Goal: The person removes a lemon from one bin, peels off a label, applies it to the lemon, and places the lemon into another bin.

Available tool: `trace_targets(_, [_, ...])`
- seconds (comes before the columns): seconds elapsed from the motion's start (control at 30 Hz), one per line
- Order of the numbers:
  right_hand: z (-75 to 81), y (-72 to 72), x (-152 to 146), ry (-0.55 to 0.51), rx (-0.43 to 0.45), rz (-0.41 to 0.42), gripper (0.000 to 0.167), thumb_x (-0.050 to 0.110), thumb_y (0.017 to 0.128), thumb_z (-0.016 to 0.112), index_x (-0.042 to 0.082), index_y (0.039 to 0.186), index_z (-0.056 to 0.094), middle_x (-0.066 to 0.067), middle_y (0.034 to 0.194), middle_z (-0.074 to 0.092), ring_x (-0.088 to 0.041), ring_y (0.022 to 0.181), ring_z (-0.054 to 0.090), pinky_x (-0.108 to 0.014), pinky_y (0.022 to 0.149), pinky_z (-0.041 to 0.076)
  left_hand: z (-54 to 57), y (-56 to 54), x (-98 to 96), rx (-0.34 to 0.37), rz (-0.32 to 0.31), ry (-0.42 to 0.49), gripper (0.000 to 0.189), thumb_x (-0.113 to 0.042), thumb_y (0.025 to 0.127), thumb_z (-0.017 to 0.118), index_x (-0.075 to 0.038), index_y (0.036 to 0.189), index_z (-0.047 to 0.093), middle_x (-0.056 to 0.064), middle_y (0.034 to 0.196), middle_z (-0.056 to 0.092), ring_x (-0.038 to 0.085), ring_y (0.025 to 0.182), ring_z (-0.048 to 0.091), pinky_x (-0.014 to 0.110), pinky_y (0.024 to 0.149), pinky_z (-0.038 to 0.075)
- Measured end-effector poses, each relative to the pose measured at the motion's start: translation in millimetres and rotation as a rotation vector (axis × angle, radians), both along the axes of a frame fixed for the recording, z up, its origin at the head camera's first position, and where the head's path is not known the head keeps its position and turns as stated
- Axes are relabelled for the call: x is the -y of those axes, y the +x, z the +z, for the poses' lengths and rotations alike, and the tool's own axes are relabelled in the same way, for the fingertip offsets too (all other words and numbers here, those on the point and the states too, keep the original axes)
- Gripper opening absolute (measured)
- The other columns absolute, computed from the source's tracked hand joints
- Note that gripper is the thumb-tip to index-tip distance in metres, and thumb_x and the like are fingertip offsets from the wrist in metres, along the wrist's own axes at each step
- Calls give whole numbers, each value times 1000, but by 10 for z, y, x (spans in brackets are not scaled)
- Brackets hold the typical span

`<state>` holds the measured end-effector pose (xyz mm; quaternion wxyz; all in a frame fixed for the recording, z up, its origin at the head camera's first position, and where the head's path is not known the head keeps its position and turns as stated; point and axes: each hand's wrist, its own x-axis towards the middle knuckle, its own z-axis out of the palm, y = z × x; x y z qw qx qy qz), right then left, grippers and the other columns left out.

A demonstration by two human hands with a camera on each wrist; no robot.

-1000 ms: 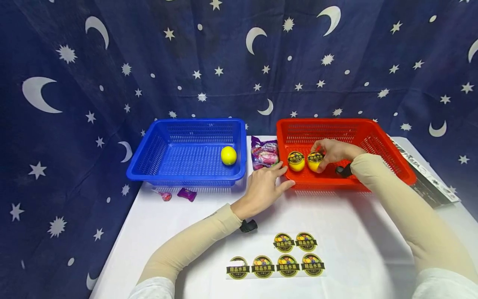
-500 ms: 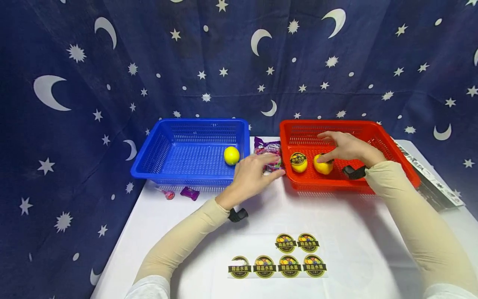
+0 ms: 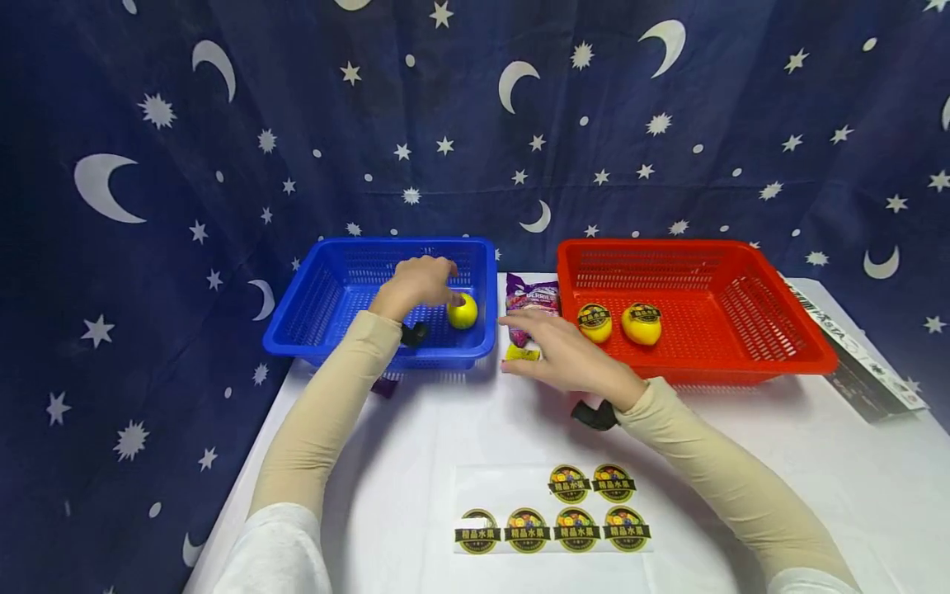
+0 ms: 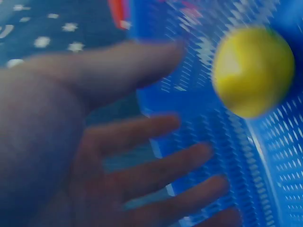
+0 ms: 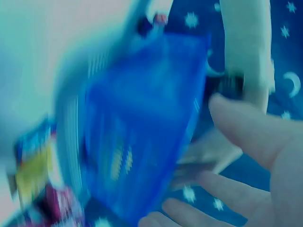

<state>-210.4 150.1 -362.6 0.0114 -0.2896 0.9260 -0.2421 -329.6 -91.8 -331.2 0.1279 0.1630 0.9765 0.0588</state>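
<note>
A yellow, lemon-like fruit (image 3: 463, 313) lies at the right end of the blue basket (image 3: 371, 363). My left hand (image 3: 420, 282) is over that basket, just left of the fruit. In the left wrist view its spread fingers (image 4: 156, 179) stand apart from the fruit (image 4: 253, 71). My right hand (image 3: 567, 353) is between the two baskets, fingers extended and holding nothing, in front of a purple candy bag (image 3: 530, 295). Two more yellow fruits (image 3: 641, 330) with round black-and-gold stickers sit in the red basket (image 3: 712, 326). The right wrist view is blurred.
A sheet (image 3: 505, 487) with several round stickers lies on the white table near the front. Behind my right fingertips is a small yellow packet (image 3: 523, 353). A black-and-white box (image 3: 853, 355) lies right of the red basket. A starry cloth (image 3: 445, 107) hangs behind.
My right hand has let go of the stickered fruit and left the red basket, moving left. My left hand has left the red basket's rim and moved left, over the blue basket.
</note>
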Motion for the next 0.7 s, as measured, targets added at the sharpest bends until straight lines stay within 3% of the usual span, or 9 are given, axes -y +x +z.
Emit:
trace_targets(0.17, [-158, 32, 248, 1, -23, 28, 65, 42, 94, 72, 11, 149, 54, -21, 159, 45, -42, 146, 44, -63, 118, 35, -145, -180, -43, 210, -29, -72, 77, -44, 86, 80, -21, 153, 49, 12, 160, 46, 36, 145, 45, 58, 118, 37])
trace_targets(0.3, [-195, 63, 274, 9, -48, 24, 62, 40, 94, 74, 10, 146, 58, -20, 160, 43, -42, 145, 46, -62, 117, 37, -231, -212, -65, 266, -35, -24, 77, -40, 86, 81, -22, 153, 49, 13, 158, 48, 34, 139, 51, 53, 114, 43])
trace_targets(0.4, [-198, 68, 258, 9, -40, 29, 63, 40, 93, 74, 11, 147, 57, -18, 162, 41, -40, 146, 45, -61, 117, 38, -267, -227, -74, 255, -48, 2, 74, -38, 87, 82, -20, 152, 51, 13, 151, 54, 33, 126, 59, 47, 103, 53])
trace_targets(0.53, [-193, 70, 237, 12, -19, 28, 65, 39, 93, 74, 12, 149, 54, -17, 164, 38, -40, 147, 44, -61, 116, 38, -297, -259, -87, 189, -82, 15, 71, -38, 82, 86, -18, 145, 60, 12, 141, 62, 30, 110, 65, 41, 88, 59])
trace_targets(0.7, [-206, 67, 218, 14, 0, 23, 67, 40, 93, 75, 13, 150, 53, -15, 166, 36, -40, 148, 43, -62, 117, 37, -342, -294, -106, 69, -94, -12, 66, -45, 76, 89, -17, 132, 70, 10, 134, 68, 28, 111, 66, 44, 95, 56])
